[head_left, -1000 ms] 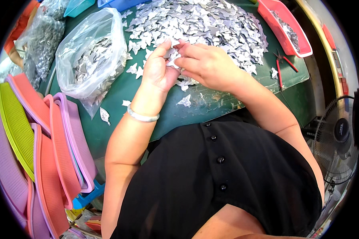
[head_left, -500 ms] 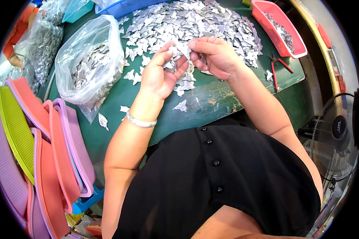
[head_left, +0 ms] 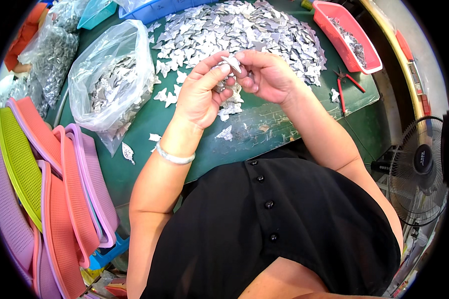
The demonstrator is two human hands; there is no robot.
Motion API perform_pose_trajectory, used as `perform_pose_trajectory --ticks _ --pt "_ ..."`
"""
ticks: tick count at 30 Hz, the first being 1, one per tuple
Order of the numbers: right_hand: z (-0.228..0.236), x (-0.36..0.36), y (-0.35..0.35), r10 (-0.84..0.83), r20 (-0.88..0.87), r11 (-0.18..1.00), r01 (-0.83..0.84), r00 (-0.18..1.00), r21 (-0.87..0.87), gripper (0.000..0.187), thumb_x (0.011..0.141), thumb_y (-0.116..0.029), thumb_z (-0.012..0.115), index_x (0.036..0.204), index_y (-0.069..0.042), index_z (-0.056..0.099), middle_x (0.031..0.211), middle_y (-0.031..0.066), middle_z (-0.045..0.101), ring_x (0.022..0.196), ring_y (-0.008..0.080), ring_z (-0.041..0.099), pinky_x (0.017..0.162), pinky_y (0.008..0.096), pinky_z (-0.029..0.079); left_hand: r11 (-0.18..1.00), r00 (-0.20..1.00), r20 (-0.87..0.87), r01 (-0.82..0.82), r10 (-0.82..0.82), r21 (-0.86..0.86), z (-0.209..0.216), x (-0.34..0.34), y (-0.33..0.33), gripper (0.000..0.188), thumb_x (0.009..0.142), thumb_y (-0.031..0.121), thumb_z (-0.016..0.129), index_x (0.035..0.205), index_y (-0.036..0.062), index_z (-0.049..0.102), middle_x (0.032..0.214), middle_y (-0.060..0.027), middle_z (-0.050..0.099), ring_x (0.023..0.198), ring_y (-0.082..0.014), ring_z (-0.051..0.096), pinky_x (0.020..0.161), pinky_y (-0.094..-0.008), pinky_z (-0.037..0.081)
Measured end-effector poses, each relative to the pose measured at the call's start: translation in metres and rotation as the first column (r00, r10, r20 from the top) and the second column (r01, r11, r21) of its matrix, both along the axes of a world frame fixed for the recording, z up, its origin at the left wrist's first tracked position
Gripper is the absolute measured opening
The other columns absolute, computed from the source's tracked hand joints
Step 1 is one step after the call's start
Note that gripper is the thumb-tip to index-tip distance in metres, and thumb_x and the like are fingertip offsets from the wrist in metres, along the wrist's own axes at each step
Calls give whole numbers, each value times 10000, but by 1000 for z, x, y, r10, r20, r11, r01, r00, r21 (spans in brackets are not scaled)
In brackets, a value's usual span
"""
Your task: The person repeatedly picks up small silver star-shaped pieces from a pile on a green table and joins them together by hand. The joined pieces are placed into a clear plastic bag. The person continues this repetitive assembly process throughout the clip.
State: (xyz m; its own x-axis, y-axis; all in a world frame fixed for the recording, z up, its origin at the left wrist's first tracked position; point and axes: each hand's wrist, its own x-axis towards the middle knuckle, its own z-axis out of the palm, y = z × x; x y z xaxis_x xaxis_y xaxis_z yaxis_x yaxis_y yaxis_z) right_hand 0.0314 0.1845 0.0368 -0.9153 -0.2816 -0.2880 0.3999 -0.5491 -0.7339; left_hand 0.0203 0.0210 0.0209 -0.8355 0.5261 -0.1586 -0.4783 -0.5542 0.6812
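A small silvery butterfly-shaped metal piece (head_left: 232, 63) is held up, seen partly edge-on, between my two hands. The thumb and forefinger of my left hand (head_left: 198, 97) pinch its left side, while more silvery pieces show behind those curled fingers. At its right side, my right hand (head_left: 272, 77) grips it with thumb and fingertips. Just beyond both hands spreads a large heap of similar pieces (head_left: 249, 30). One loose piece (head_left: 225, 133) lies on the green tabletop (head_left: 254, 129) nearer to me.
Left of the heap stands an open clear plastic bag (head_left: 110, 94) of pieces. A red basket (head_left: 371, 64) and red-handled pliers (head_left: 353, 82) are at the right, beyond a fan (head_left: 419, 169). Stacked colored baskets (head_left: 55, 199) fill the left side. Another person's arm (head_left: 21, 67) shows far left.
The held piece has turned from facing me to nearly edge-on. My right fingers have shifted slightly, and my left thumb has moved a little right.
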Motion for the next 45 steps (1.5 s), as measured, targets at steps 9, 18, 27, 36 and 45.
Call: perform_pose_trajectory --ticks 9,18,27,36,45 --pt "-6 3 -5 69 27 996 -67 997 -57 222 831 -148 489 970 11 560 681 45 534 593 122 510 444 198 345 996 998 -61 -21 16 -87 -3 1 1 165 787 138 617 946 96 603 750 -3 580 647 -75 489 512 -186 371" --pt "-7 0 -4 64 -32 996 -66 997 -68 249 874 -185 430 976 22 524 798 131 577 672 177 539 578 269 433 992 994 -5 -111 111 -67 -6 -3 2 180 814 189 590 961 89 561 805 -13 569 682 -103 515 542 -200 414" --pt "1 7 6 86 -171 946 -134 982 -295 384 904 -243 350 1199 -4 411 1124 241 490 1060 328 473 917 405 362 916 978 -71 -158 198 369 26 -40 -51 208 868 130 483 1035 9 511 936 -143 525 825 -213 522 631 -249 468" --pt "9 16 20 -6 -192 969 -42 981 -245 433 805 -14 408 1229 34 334 1156 282 440 1103 366 436 969 429 323 732 688 -396 -679 609 -55 58 -71 -130 222 853 106 492 1039 -15 486 855 -100 550 815 -208 540 662 -302 464" --pt "44 -22 145 -267 -627 606 633 732 482 337 716 11 559 1051 -13 531 1027 131 576 921 224 561 835 312 434 450 611 -688 -779 392 -436 29 -74 -131 214 826 79 518 1026 23 571 1001 -39 556 908 -100 465 798 -254 360"
